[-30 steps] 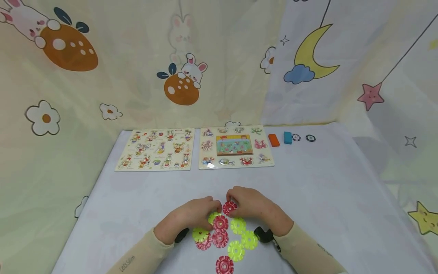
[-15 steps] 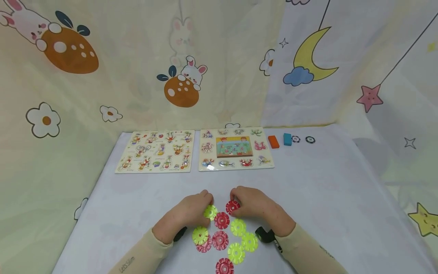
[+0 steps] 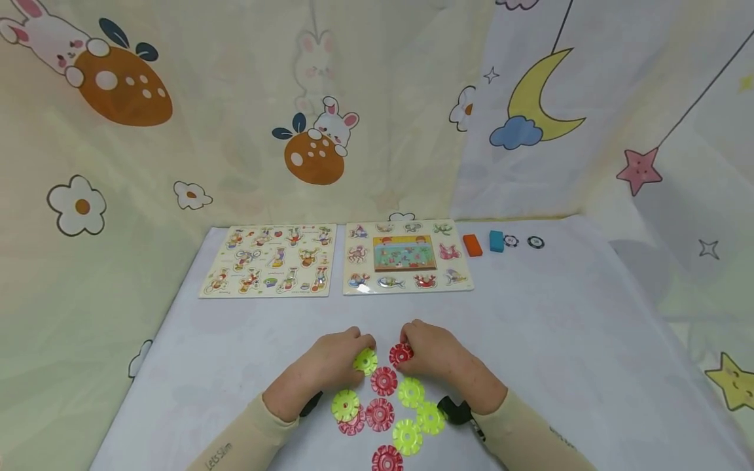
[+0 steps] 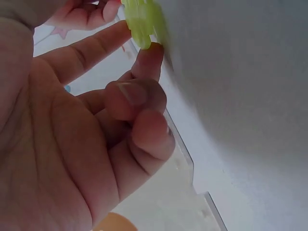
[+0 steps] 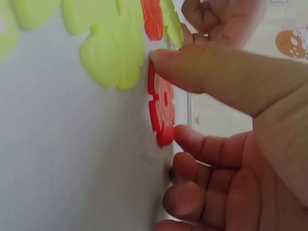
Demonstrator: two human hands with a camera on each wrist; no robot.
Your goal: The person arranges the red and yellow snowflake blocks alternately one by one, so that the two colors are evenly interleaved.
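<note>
In the head view my left hand [image 3: 332, 360] pinches a yellow-green notched interlocking disc [image 3: 366, 362] between thumb and fingers; the left wrist view shows the edge of this disc [image 4: 142, 21] at the fingertips. Just to the right, my right hand [image 3: 438, 352] pinches a red notched disc [image 3: 401, 354]. Up close in the right wrist view, the thumb and a finger span that red disc [image 5: 162, 103] at opposite edges, near the tabletop. A loose red disc [image 3: 384, 381] lies just below, between the hands.
Nearer me lie more discs: a yellow-green one [image 3: 345, 403] overlapping a red one, several yellow-green ones [image 3: 408, 437], and red ones [image 3: 379, 415]. Two picture puzzle boards [image 3: 268, 261], an orange block [image 3: 472, 245], a blue block [image 3: 497, 241] and two round chips [image 3: 535, 243] stand at the back.
The yellow-green disc at my left hand came out from under the loose red disc, moving left and then slightly up. My right hand shifted a little right with its red disc.
</note>
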